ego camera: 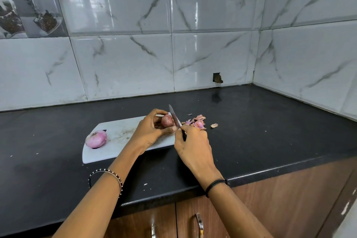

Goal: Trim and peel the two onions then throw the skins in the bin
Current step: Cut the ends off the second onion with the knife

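Note:
My left hand (pixel 149 131) grips a small dark red onion (pixel 167 120) with its skin on, held over the right end of the white cutting board (pixel 116 141). My right hand (pixel 193 145) holds a knife (pixel 174 117) whose blade points up and away, its edge against the onion's right side. A peeled pink onion (pixel 96 138) lies on the board's left end. A heap of pink onion skins (pixel 197 121) sits on the black counter just right of the board, behind my right hand.
The black counter (pixel 270 131) runs to a tiled wall corner at the back right. One loose skin scrap (pixel 214 125) lies further right. Wooden cabinet doors with metal handles (pixel 200 224) are below the counter edge. No bin is in view.

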`<state>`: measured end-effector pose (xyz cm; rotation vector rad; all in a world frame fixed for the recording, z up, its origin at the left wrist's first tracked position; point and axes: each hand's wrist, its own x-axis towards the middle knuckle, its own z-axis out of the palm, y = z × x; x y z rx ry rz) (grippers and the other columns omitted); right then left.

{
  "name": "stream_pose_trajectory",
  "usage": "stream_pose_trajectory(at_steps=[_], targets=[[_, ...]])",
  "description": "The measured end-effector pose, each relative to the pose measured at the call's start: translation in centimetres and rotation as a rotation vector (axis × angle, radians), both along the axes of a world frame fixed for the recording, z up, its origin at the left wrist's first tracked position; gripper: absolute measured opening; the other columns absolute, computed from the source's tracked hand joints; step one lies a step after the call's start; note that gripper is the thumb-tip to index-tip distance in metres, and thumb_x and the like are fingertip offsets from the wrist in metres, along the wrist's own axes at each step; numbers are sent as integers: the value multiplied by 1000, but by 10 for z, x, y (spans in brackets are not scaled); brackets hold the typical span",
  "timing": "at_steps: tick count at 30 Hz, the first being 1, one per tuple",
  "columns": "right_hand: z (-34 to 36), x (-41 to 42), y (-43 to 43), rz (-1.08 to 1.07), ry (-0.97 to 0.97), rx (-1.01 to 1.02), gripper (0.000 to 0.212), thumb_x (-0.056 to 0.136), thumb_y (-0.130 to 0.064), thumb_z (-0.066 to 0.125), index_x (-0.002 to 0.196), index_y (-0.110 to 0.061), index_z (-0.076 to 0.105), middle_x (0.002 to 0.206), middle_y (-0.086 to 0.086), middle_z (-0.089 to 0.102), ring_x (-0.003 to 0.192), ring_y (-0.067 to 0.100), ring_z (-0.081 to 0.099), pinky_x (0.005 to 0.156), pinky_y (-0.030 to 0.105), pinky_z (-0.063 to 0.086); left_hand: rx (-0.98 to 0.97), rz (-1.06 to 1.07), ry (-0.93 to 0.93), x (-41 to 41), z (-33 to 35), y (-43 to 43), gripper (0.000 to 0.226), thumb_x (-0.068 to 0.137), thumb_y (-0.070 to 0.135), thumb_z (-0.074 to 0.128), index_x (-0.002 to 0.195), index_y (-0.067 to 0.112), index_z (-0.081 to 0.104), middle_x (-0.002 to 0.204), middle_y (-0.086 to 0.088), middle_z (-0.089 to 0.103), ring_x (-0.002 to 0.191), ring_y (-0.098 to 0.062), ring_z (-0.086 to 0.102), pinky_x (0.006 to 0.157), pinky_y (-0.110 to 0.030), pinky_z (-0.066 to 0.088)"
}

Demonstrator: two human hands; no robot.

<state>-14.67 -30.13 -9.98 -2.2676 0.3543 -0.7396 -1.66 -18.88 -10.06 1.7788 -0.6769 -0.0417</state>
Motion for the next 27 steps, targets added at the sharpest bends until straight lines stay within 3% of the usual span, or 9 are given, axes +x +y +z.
stream_pose_trajectory(at_steps=[5,11,18,21,24,27], targets=[[0,0,0,6,-2,34,33,101,-32,46,71,-19,45,73,4,50,65,24,43,59,32,35,114,-62,-5,1,0,4,76,58,62,90,124,37,62,123,10,71,114,-6,66,107,-35,49],[0,2,-3,10,-3,73,35,99,-28,47,65,-21,40,70,2,47,62,22,40,55,30,30,151,-53,7,-2,3,5,54,84,45,79,133,35,61,128,15,67,121,-1,60,113,-34,43],[1,1,-4,35,-37,86,29,99,-26,49,72,-16,51,61,-4,46,53,15,41,50,29,29,78,32,-52,-4,0,9,60,74,13,90,124,33,62,125,3,67,109,-11,69,97,-28,55],[2,-1,-3,61,-41,80,30,99,-24,50,71,-14,53,59,-3,45,51,15,39,49,29,28,56,46,-109,-4,0,9,64,65,13,95,118,35,67,125,5,66,113,-11,67,99,-31,56],[1,-1,-3,80,-29,76,31,99,-25,49,71,-14,54,61,-3,45,51,16,37,48,29,25,51,46,-118,-3,0,8,66,65,18,96,123,31,68,125,8,67,114,-10,67,101,-34,55],[1,0,-4,89,-29,78,38,99,-24,49,63,-17,44,60,-2,42,50,15,33,48,28,23,77,50,-105,-2,-1,8,71,68,20,94,133,29,66,124,9,70,112,-9,68,102,-35,54]])
